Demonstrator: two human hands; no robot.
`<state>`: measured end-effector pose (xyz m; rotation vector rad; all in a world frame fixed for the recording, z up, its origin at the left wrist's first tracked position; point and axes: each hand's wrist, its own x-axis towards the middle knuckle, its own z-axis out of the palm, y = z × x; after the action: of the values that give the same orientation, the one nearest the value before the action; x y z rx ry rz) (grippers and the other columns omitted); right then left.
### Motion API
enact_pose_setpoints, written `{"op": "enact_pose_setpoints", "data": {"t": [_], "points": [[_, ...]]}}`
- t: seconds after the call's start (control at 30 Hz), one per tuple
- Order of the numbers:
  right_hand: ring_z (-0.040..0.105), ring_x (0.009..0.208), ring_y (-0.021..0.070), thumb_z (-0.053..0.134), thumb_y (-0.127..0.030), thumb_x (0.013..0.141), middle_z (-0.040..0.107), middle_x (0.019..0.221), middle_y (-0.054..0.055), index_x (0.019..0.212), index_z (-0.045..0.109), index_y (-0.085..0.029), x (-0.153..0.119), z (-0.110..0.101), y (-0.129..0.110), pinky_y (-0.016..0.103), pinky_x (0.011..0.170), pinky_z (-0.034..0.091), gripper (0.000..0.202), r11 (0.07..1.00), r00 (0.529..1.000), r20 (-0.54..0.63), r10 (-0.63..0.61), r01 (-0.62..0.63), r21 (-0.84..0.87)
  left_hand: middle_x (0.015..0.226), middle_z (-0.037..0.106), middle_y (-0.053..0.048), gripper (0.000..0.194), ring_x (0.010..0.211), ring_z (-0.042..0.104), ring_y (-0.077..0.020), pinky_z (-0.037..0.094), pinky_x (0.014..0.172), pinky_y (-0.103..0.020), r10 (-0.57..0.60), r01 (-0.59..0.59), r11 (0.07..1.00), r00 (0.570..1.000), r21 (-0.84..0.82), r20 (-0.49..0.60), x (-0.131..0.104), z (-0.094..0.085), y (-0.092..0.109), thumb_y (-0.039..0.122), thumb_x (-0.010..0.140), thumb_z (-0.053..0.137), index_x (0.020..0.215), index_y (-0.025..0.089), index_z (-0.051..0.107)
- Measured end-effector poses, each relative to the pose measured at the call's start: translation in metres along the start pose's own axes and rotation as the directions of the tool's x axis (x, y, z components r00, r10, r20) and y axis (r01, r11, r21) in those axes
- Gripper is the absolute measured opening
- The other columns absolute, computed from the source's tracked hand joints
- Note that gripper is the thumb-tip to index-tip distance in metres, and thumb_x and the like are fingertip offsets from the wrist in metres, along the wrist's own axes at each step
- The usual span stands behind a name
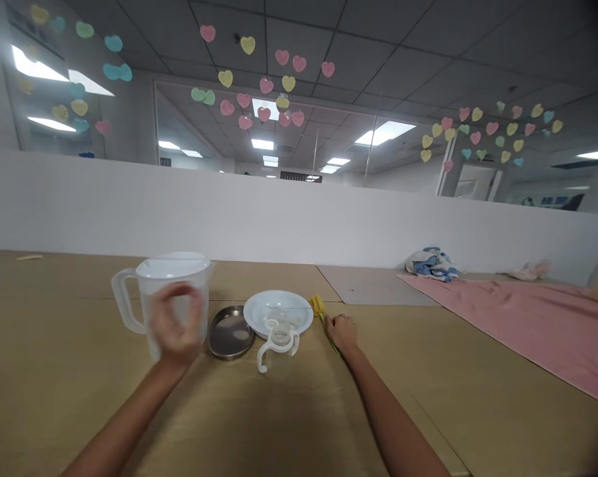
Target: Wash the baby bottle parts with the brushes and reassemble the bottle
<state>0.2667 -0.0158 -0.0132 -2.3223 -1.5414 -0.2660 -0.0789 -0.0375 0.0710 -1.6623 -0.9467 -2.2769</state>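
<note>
My left hand [177, 321] is raised in front of a translucent white pitcher [172, 268], thumb and fingers curved into a ring with a gap inside; it is slightly blurred and holds nothing visible. To its right lies a round metal tray [231, 332]. Beside that is a white plate [255, 310], with a small clear bottle with white handles [281, 334] in front of it and partly over it. My right hand [342, 332] rests on the table, fingers curled at the stem of a yellow flower [317, 305]; the fingertips' hold on the stem is hard to make out.
A pink cloth [527, 324] covers the table's right side. Behind it sit a crumpled blue and white cloth [432, 264] and a pale pink bundle [528, 270]. A thin light stick [30, 258] lies at the far left. A white partition [279, 218] borders the wooden table [279, 430].
</note>
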Motion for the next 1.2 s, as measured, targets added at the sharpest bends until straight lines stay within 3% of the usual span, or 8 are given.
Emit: {"op": "enact_pose_setpoints", "data": {"t": [0.03,0.1,0.17,0.43,0.57,0.83,1.0,1.2], "points": [[0.056,0.096,0.0261,0.030,-0.041,0.090,0.065,0.097,0.015,0.083,0.070,-0.012,-0.001,0.000,-0.001,0.032,0.077,0.037,0.050,1.000,1.000,0.007,0.000,0.000,0.005,0.085,0.062,-0.005,0.022,0.082,0.057,-0.0181,0.047,0.078,-0.034,0.036,-0.033,0.999,0.978,-0.014,0.207,-0.006,0.015,0.009,0.035,0.082,0.051,0.092,0.018,0.062],[0.055,0.098,0.0272,0.031,-0.045,0.089,0.064,0.099,0.015,0.083,0.070,-0.013,-0.003,-0.001,-0.002,0.035,0.078,0.037,0.051,1.000,1.000,0.022,0.000,-0.001,0.016,0.088,0.065,-0.005,0.021,0.086,0.058,-0.0182,0.045,0.082,-0.034,0.041,-0.032,0.999,0.756,-0.026,0.653,-0.016,0.050,0.023,0.029,0.084,0.046,0.089,0.020,0.065],[0.053,0.101,0.0283,0.033,-0.046,0.087,0.063,0.101,0.015,0.084,0.070,-0.014,-0.004,-0.001,-0.003,0.038,0.082,0.036,0.048,1.000,0.999,0.035,0.001,-0.002,0.026,0.096,0.067,-0.006,0.022,0.095,0.057,-0.0196,0.041,0.088,-0.036,-0.020,-0.009,0.999,0.564,0.031,0.826,-0.026,0.088,0.027,0.026,0.084,0.046,0.088,0.021,0.067],[0.051,0.103,0.0283,0.045,-0.037,0.078,0.062,0.105,0.013,0.090,0.065,-0.016,-0.010,-0.002,-0.005,0.043,0.085,0.034,0.031,0.999,0.999,0.046,-0.023,0.021,0.045,0.105,0.065,-0.014,0.011,0.117,0.044,-0.0360,0.018,0.100,-0.057,-0.147,0.023,0.988,0.398,0.151,0.905,-0.069,0.152,0.005,0.013,0.053,0.068,0.045,0.016,0.061],[0.051,0.104,0.0295,0.047,-0.031,0.078,0.061,0.107,0.016,0.094,0.064,-0.013,-0.011,0.001,-0.009,0.045,0.085,0.035,0.030,0.998,0.999,0.011,0.043,-0.043,0.054,0.088,0.069,-0.010,0.018,0.112,0.050,-0.0336,0.016,0.101,-0.057,-0.118,0.017,0.992,0.402,0.121,0.908,-0.067,0.146,0.005,0.003,0.050,0.062,0.042,0.018,0.057],[0.055,0.095,0.0286,0.029,-0.025,0.088,0.065,0.089,0.018,0.093,0.062,-0.010,-0.006,-0.014,-0.009,0.046,0.086,0.028,0.036,0.966,0.933,-0.257,0.253,-0.228,0.125,0.084,0.069,-0.007,0.011,0.093,0.059,-0.0259,0.028,0.098,-0.048,-0.165,0.169,0.982,0.577,0.080,0.800,-0.053,0.123,-0.015,0.021,0.067,0.057,0.074,0.022,0.066],[0.054,0.081,0.0199,0.036,-0.024,0.087,0.064,0.076,0.008,0.093,0.061,-0.015,-0.014,-0.026,-0.026,0.040,0.091,0.023,0.027,0.973,0.807,-0.586,-0.073,0.187,0.136,0.085,0.070,-0.007,0.021,0.083,0.063,-0.0222,0.044,0.079,-0.034,-0.251,0.333,0.943,0.674,0.018,0.695,-0.066,0.116,-0.039,0.035,0.075,0.050,0.084,0.021,0.064],[0.051,0.076,0.0158,0.044,-0.022,0.085,0.061,0.071,0.003,0.090,0.064,-0.019,-0.028,-0.020,-0.046,0.037,0.091,0.024,0.021,0.796,0.571,-0.649,-0.503,0.598,-0.090,0.091,0.069,-0.007,0.025,0.088,0.063,-0.0225,0.045,0.081,-0.033,-0.347,0.540,0.833,0.681,-0.122,0.645,-0.079,0.106,-0.037,0.039,0.075,0.055,0.087,0.019,0.063]]}}
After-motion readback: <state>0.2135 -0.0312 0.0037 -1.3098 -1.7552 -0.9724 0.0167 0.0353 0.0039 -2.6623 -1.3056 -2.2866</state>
